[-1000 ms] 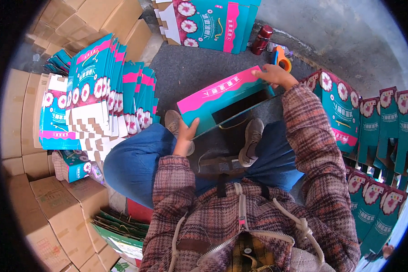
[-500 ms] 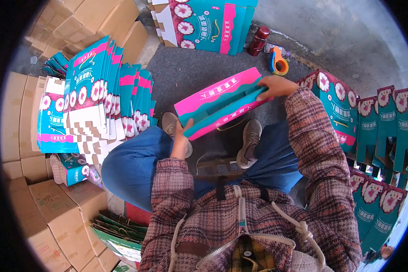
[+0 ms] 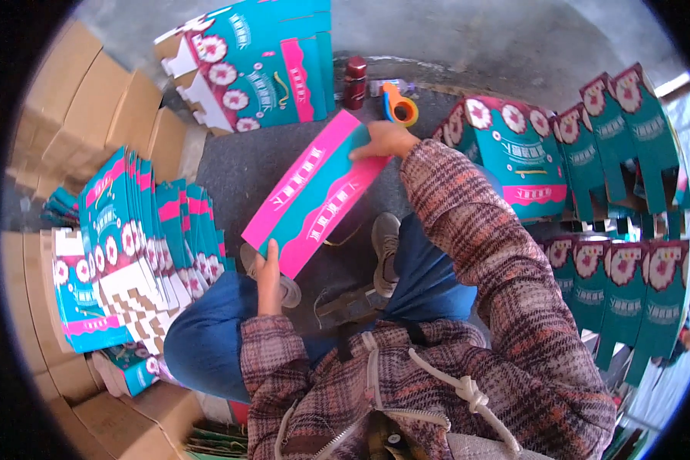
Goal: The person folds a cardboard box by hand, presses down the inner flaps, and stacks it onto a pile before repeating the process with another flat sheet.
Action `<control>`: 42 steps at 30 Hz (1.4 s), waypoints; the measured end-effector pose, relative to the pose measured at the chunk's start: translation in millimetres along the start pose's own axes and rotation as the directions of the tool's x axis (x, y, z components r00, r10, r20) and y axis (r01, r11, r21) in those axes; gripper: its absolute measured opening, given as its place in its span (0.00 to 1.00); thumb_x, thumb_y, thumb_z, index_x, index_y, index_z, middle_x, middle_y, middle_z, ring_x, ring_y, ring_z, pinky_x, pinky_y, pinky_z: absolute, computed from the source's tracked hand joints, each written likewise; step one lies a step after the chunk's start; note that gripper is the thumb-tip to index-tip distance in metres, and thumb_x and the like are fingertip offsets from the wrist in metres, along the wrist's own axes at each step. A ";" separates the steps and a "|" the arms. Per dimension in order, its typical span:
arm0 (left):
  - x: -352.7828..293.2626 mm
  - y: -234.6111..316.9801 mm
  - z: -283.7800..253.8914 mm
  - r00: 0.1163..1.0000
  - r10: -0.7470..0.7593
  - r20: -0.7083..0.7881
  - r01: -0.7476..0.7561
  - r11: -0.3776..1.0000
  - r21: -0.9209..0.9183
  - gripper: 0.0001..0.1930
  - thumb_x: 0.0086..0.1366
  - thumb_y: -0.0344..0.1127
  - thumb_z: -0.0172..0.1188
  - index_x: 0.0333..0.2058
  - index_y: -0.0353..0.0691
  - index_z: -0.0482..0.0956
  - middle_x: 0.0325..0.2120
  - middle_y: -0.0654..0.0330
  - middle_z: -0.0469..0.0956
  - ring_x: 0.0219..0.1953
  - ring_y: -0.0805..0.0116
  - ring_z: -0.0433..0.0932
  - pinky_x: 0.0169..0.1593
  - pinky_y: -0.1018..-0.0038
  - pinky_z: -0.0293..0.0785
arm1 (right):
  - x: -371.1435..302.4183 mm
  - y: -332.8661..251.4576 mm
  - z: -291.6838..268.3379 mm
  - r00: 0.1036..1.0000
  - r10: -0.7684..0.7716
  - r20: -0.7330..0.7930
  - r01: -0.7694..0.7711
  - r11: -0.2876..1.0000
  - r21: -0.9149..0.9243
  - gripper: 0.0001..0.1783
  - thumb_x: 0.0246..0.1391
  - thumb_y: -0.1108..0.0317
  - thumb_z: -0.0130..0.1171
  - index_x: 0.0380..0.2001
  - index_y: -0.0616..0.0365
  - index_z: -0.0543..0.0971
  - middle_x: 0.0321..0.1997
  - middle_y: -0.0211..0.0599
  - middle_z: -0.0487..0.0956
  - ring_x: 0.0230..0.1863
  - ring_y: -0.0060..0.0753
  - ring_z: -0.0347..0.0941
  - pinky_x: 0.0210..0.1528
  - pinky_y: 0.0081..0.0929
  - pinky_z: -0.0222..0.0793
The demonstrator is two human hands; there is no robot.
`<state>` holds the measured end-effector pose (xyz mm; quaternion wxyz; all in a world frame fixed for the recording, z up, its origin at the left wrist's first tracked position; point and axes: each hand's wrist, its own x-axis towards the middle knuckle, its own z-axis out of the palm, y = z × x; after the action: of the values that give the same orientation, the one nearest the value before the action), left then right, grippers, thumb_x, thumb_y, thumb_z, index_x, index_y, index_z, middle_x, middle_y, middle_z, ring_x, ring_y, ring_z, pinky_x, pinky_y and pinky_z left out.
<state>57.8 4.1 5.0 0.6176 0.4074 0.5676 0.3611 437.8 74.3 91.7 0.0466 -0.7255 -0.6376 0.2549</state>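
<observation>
A long cardboard box [image 3: 312, 193], teal with a wavy pink band along each side, is held slantwise in front of me above the floor. Its upward face looks closed, the teal panels meeting along the middle. My left hand [image 3: 267, 277] grips the near left end, thumb lying on the face and the other fingers hidden beneath. At the far right end my right hand [image 3: 387, 142] holds the box, thumb on top and fingers round the far corner.
Flat printed cartons [image 3: 123, 261] lean in a stack on the left, beside brown boxes [image 3: 69, 100]. More flat cartons [image 3: 268, 77] stand ahead near a red bottle [image 3: 355, 83] and a tape dispenser [image 3: 400, 109]. Assembled teal boxes [image 3: 523, 153] stand in rows at right.
The long gap along the box's upward face has closed. The box has tilted more steeply, still between both hands. My view has swung to the right.
</observation>
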 end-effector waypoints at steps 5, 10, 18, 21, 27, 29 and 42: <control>-14.6 86.2 47.3 0.892 0.450 0.032 -0.449 0.878 0.168 0.24 0.67 0.40 0.54 0.57 0.32 0.65 0.50 0.54 0.72 0.51 0.67 0.71 0.55 0.70 0.65 | -81.8 10.4 -95.5 0.852 -0.050 -0.521 0.079 0.996 0.033 0.40 0.40 0.37 0.66 0.39 0.66 0.73 0.38 0.56 0.79 0.41 0.58 0.76 0.43 0.45 0.72; -53.6 181.6 160.7 0.602 0.748 0.280 -0.797 0.580 0.167 0.30 0.61 0.33 0.60 0.60 0.31 0.60 0.53 0.46 0.68 0.55 0.56 0.69 0.59 0.65 0.61 | -215.0 69.8 -138.4 0.620 0.162 -0.768 0.517 0.651 0.555 0.21 0.56 0.62 0.62 0.49 0.61 0.72 0.44 0.30 0.74 0.44 0.23 0.69 0.50 0.23 0.65; -133.5 138.7 361.2 0.324 0.795 0.513 -0.937 0.344 0.059 0.41 0.59 0.38 0.62 0.63 0.28 0.49 0.61 0.36 0.56 0.62 0.43 0.59 0.64 0.61 0.58 | -345.2 240.6 -83.2 0.195 0.746 -0.637 0.601 0.422 0.679 0.43 0.57 0.31 0.43 0.66 0.47 0.56 0.67 0.35 0.61 0.64 0.38 0.59 0.62 0.43 0.56; -129.2 99.7 382.5 0.384 0.547 0.744 -0.903 0.390 0.179 0.42 0.59 0.38 0.62 0.63 0.24 0.48 0.60 0.33 0.55 0.62 0.42 0.59 0.63 0.62 0.61 | -383.4 312.1 -45.0 0.225 0.815 -0.533 0.494 0.376 0.784 0.41 0.59 0.35 0.42 0.67 0.48 0.56 0.70 0.31 0.57 0.69 0.36 0.51 0.66 0.40 0.47; -111.1 77.0 391.7 0.382 0.314 0.869 -0.872 0.434 0.227 0.45 0.58 0.40 0.63 0.63 0.24 0.44 0.62 0.34 0.52 0.63 0.43 0.59 0.62 0.62 0.63 | -383.6 372.2 -22.5 0.276 0.812 -0.514 0.371 0.403 0.836 0.39 0.60 0.37 0.45 0.65 0.52 0.60 0.65 0.30 0.64 0.61 0.32 0.61 0.58 0.35 0.58; -108.9 76.3 395.0 0.341 0.224 0.913 -0.853 0.483 0.200 0.49 0.57 0.40 0.64 0.65 0.26 0.39 0.64 0.34 0.48 0.64 0.44 0.57 0.62 0.61 0.62 | -382.3 388.7 -22.5 0.294 0.832 -0.470 0.317 0.379 0.869 0.38 0.60 0.38 0.47 0.64 0.53 0.63 0.63 0.31 0.66 0.59 0.32 0.63 0.57 0.33 0.60; -98.4 59.6 418.1 0.284 0.326 0.902 -0.898 0.420 0.131 0.43 0.56 0.37 0.61 0.65 0.32 0.46 0.64 0.42 0.54 0.62 0.48 0.62 0.57 0.54 0.64 | -399.8 418.1 22.1 0.326 0.599 -0.731 -0.914 0.398 -0.082 0.26 0.62 0.57 0.47 0.57 0.64 0.68 0.63 0.60 0.63 0.63 0.64 0.57 0.65 0.48 0.54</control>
<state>465.6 -100.1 109.3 0.4021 0.8963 0.0998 0.1582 782.5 -387.1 32.5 -0.0700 -0.9650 -0.1893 -0.1675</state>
